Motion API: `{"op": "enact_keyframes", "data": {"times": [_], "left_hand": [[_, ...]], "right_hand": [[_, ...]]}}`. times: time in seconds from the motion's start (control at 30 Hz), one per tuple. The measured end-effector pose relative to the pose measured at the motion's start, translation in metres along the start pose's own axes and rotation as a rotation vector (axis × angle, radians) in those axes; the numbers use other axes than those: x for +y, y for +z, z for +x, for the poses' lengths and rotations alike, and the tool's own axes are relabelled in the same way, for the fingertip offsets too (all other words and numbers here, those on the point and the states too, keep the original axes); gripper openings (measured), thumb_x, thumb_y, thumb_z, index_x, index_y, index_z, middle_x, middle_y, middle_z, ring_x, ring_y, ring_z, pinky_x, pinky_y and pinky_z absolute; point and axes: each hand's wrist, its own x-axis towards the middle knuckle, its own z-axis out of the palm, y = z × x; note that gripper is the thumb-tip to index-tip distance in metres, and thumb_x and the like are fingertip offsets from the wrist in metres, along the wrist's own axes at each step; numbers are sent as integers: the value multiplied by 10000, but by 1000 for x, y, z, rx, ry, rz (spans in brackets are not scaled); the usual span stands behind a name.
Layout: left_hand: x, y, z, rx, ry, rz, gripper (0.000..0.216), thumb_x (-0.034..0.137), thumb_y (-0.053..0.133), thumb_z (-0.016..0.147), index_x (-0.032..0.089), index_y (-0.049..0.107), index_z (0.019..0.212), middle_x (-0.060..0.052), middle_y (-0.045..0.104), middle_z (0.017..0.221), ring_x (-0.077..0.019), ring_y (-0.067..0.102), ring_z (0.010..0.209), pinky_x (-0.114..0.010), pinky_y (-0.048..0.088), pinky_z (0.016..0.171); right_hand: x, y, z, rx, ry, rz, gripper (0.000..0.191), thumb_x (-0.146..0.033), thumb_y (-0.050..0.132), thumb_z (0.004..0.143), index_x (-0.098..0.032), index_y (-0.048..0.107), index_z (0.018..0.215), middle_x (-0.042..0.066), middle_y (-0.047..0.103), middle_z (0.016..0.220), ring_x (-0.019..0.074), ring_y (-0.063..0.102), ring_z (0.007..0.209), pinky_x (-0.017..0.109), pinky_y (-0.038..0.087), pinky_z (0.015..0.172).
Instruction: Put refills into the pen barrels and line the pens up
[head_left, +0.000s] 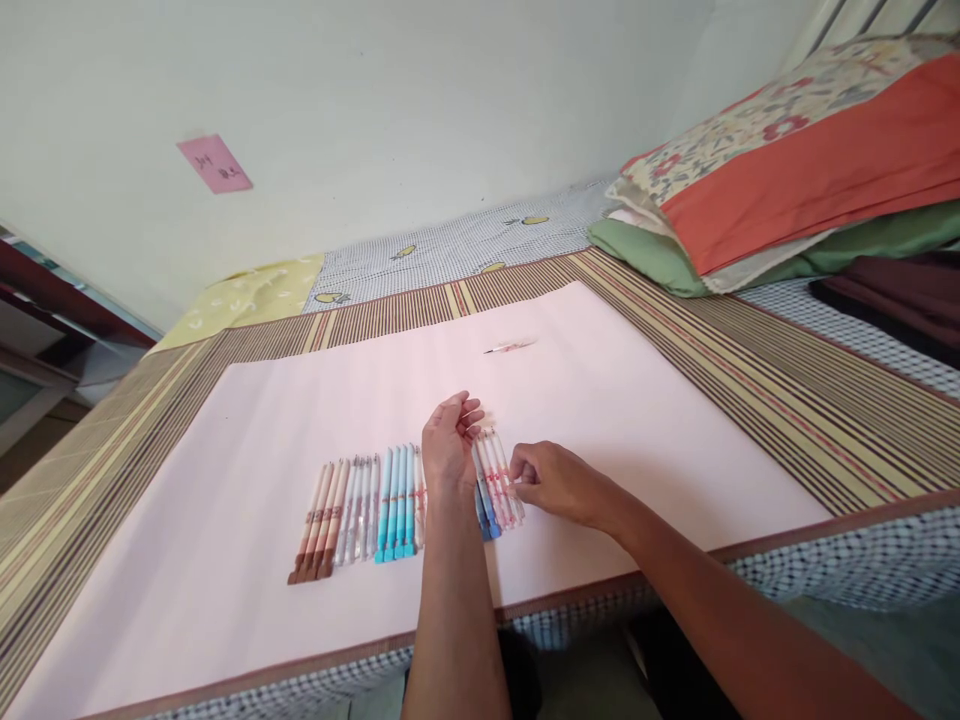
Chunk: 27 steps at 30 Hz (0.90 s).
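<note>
Several pens lie side by side in a row on a large pale pink sheet (360, 400), grouped by colour. From the left come brown-and-pink pens (319, 520), clear whitish pens (358, 510), light blue pens (396, 505), then white-and-red pens (418, 495) partly hidden by my left arm. Past the arm are dark blue pens (486, 510) and pink-and-white pens (501, 480). My left hand (452, 440) hovers over the row, palm turned right, fingers loosely bent and apart. At the right end my right hand (555, 478) has its fingers curled closed against the pink-and-white pens; whatever they pinch is hidden.
A single pen (510, 347), white and pinkish, lies apart near the sheet's far side. Under the sheet is a striped mat (697, 350) on a bed. Folded bedding (810, 180) is piled at the back right. A pink note (214, 164) is on the wall.
</note>
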Motion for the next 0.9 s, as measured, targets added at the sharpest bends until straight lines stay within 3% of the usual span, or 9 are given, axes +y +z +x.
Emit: {"op": "enact_keyframes", "data": {"times": [0.47,0.6,0.67,0.77,0.83,0.9], "left_hand": [[4,-3,1,22,-7,-48,222,239,729,676,107,722,855,-54,706,741,-96,636,593,-181,418,515],[7,-4,1,33,-10,-60,207,230,721,690,104,722,854,-58,707,740,-99,639,592,-175,433,506],[9,-5,2,39,-6,-70,205,229,726,691,104,722,854,-59,708,742,-98,641,595,-170,436,503],[11,-4,2,40,-8,-90,189,222,727,699,107,722,848,-58,707,735,-94,637,586,-165,437,500],[12,-4,2,43,-17,-106,166,214,713,716,109,720,845,-55,704,726,-90,633,579,-164,438,502],[13,-4,2,50,-24,-122,154,205,695,734,106,718,849,-52,703,722,-89,633,575,-165,439,504]], "right_hand": [[6,1,3,2,-27,53,70,-163,564,781,-190,591,722,-13,621,626,124,529,570,235,329,517],[13,-14,5,28,-36,128,85,-237,580,822,-186,627,773,-5,640,638,138,567,583,245,384,540],[20,-30,9,110,-27,159,119,-275,581,834,-182,644,796,9,666,676,149,595,610,256,423,566],[31,-60,26,360,-8,97,134,-288,586,826,-185,668,803,30,706,756,174,639,699,275,471,629],[36,-76,45,503,1,-32,160,-272,566,850,-187,690,906,52,738,890,192,671,819,294,506,732],[41,-87,68,555,16,-269,240,-232,519,897,-181,677,1070,80,732,1089,201,670,990,301,509,844]]}}
